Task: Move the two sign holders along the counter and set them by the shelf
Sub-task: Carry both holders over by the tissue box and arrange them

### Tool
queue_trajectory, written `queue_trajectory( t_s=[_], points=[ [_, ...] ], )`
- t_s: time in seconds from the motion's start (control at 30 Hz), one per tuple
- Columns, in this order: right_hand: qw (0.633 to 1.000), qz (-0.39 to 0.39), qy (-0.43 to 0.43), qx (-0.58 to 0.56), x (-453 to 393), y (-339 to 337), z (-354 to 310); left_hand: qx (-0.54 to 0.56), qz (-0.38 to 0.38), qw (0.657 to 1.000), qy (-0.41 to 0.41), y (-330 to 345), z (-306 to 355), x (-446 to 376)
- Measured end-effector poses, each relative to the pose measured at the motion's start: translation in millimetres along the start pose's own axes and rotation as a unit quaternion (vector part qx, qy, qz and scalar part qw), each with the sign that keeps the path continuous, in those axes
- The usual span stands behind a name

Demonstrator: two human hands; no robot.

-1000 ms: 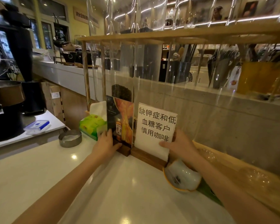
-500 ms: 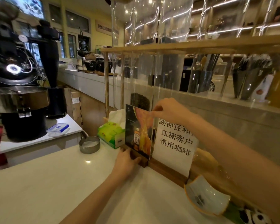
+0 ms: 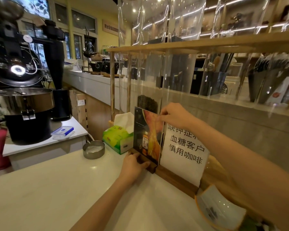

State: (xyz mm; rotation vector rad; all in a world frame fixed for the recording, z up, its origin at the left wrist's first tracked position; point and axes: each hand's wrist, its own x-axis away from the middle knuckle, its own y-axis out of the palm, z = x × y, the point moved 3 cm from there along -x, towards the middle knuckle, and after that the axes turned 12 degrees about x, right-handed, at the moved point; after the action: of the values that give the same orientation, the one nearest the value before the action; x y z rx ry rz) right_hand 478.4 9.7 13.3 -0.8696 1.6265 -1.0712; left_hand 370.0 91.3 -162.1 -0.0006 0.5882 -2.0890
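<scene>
Two sign holders stand side by side on the white counter (image 3: 48, 194), against the wooden shelf (image 3: 173, 47) with tall clear tubes. The left sign holder (image 3: 145, 139) shows a dark and orange picture with a bottle, on a wooden base. The right sign holder (image 3: 185, 150) carries a white sheet with black characters on a longer wooden base. My left hand (image 3: 133, 165) grips the wooden base of the picture holder. My right hand (image 3: 173, 115) pinches the top edge of that same holder, and my forearm crosses in front of the white sign.
A green tissue box (image 3: 117, 139) sits just left of the picture holder, with a round metal tin (image 3: 93, 150) beside it. A white dish with a yellow rim (image 3: 220, 212) lies at the lower right. A black coffee roaster (image 3: 20, 97) and a blue-lidded box (image 3: 63, 132) stand on a side table at the left.
My right hand left the white sign's side and went up to the top edge of the picture holder. My left hand stayed at its base. The view has moved closer.
</scene>
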Motion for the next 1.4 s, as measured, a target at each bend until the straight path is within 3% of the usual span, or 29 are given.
queue_trajectory(
  t_s=[0.77,1.0,1.4],
  points=[
    [0.997,0.007,0.066,-0.045,-5.0,0.8,3.4,-0.016,-0.014,1.000,0.006,10.1,0.6,-6.8],
    [0.995,-0.069,0.062,0.018,-2.8,0.3,0.9,-0.076,-0.045,0.996,0.008,17.7,-1.1,-8.2],
    [0.998,-0.036,0.057,0.008,39.2,-27.9,15.5,-0.086,-0.059,0.994,0.024,19.2,12.8,-0.4]
  ],
)
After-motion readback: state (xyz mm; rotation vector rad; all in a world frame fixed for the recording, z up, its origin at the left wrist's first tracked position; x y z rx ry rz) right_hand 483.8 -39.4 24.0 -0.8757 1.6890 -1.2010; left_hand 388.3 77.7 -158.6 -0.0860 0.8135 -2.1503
